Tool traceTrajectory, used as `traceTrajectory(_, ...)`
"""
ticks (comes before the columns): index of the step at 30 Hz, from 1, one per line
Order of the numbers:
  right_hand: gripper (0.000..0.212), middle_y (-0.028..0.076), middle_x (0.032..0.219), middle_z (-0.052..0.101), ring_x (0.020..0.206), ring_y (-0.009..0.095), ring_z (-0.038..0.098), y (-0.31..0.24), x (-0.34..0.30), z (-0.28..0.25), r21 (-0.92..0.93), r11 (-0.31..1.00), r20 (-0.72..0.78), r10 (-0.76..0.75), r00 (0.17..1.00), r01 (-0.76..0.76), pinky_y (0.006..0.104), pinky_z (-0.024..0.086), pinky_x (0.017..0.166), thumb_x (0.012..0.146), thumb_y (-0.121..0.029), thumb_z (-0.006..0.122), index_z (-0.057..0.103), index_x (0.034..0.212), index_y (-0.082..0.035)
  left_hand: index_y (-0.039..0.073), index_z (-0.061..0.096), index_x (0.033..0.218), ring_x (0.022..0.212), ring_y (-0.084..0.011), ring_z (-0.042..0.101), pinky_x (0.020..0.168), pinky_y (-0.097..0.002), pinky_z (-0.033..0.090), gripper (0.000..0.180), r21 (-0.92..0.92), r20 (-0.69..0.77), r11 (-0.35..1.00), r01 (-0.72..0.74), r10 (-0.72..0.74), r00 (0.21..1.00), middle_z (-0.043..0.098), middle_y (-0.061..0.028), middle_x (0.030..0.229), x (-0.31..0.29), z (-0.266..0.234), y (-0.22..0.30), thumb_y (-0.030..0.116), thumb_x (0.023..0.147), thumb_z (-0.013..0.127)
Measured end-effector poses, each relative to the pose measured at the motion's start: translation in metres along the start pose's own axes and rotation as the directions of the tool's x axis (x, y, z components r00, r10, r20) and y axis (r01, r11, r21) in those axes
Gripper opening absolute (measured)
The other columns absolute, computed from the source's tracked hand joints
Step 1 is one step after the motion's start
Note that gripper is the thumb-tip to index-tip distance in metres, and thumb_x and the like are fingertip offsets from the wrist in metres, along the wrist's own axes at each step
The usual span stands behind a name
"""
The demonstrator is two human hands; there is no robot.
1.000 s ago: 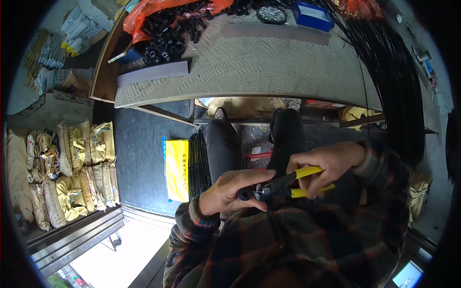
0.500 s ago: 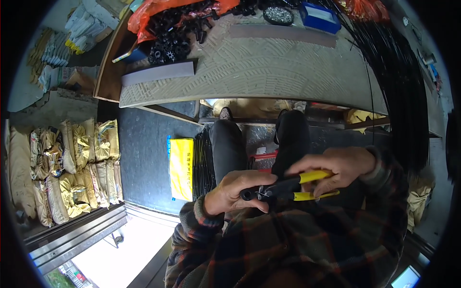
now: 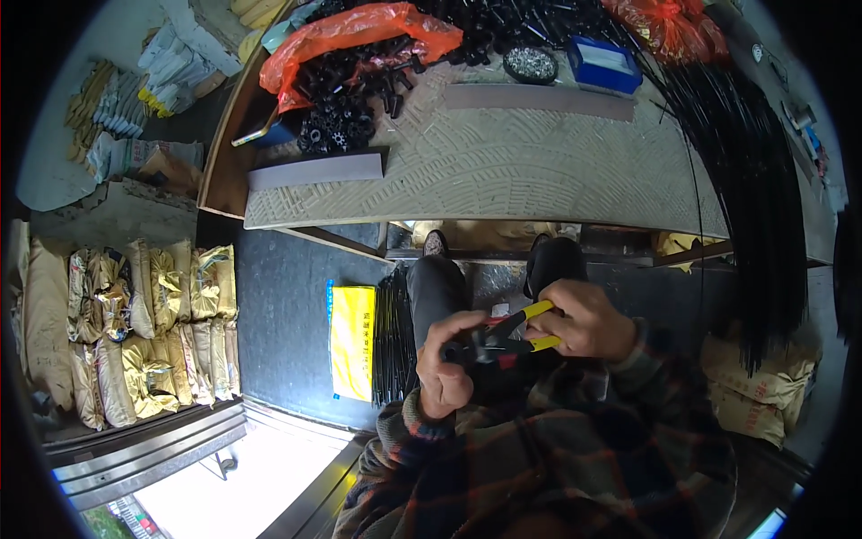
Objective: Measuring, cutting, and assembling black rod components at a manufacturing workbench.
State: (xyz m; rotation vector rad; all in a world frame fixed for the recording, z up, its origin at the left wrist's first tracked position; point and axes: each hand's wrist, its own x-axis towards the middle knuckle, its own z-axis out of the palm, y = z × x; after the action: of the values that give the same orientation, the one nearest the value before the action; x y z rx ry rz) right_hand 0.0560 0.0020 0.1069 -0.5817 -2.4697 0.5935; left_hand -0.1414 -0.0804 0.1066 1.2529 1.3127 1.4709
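Note:
Above my lap, my left hand (image 3: pixel 444 366) is closed around a small black tubular fitting (image 3: pixel 456 352), largely covered by its fingers and thumb. My right hand (image 3: pixel 585 320) grips a pair of pliers (image 3: pixel 538 309) by the yellow-and-black handles, which stand apart. The pliers' jaws point left and meet the fitting beside my left fingers. Exactly how they bite on it is dark and hard to make out.
Ahead is a worktable (image 3: pixel 503 157) with black fittings (image 3: pixel 337 126), an orange-red bag (image 3: pixel 359 22), a round dish (image 3: pixel 530 65) and a blue box (image 3: pixel 606 65). Long black strands (image 3: pixel 750 198) hang at its right. A yellow sack (image 3: pixel 353 341) lies left of my legs; filled sacks (image 3: pixel 153 323) stand further left.
My right hand has moved left, closer to my left hand, and wraps the plier handles more tightly. The whole view has shifted, so the table sits lower in the picture.

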Motion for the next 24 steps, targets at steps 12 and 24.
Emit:
traceTrajectory(12,0.010,0.010,0.081,0.060,0.075,0.023,0.058,0.167,0.126,-0.057,-0.049,0.892,-0.635,0.320,0.703,-0.450,0.0328,0.046,0.068,0.078,-0.012,0.064,0.065,0.080,-0.003,-0.005,0.054,0.105,0.054,-0.0103,0.044,0.052,-0.0233,0.035,0.071,-0.066,0.147,0.995,-0.079,0.088,0.985,0.048,-0.0033,0.062,0.014,0.005,-0.014,0.059,0.090,0.029)
traceTrajectory(24,0.019,0.014,0.097,0.051,0.082,0.032,0.060,0.228,0.185,-0.059,-0.511,0.584,-0.433,0.459,0.776,-0.630,0.0411,0.049,0.067,0.072,-0.014,0.069,0.065,0.087,-0.003,-0.007,0.052,0.103,0.052,-0.0107,0.044,0.049,-0.0237,0.035,0.067,-0.147,0.114,0.987,-0.062,0.079,0.990,0.047,-0.0047,0.058,0.030,-0.010,-0.025,0.056,0.091,0.032)
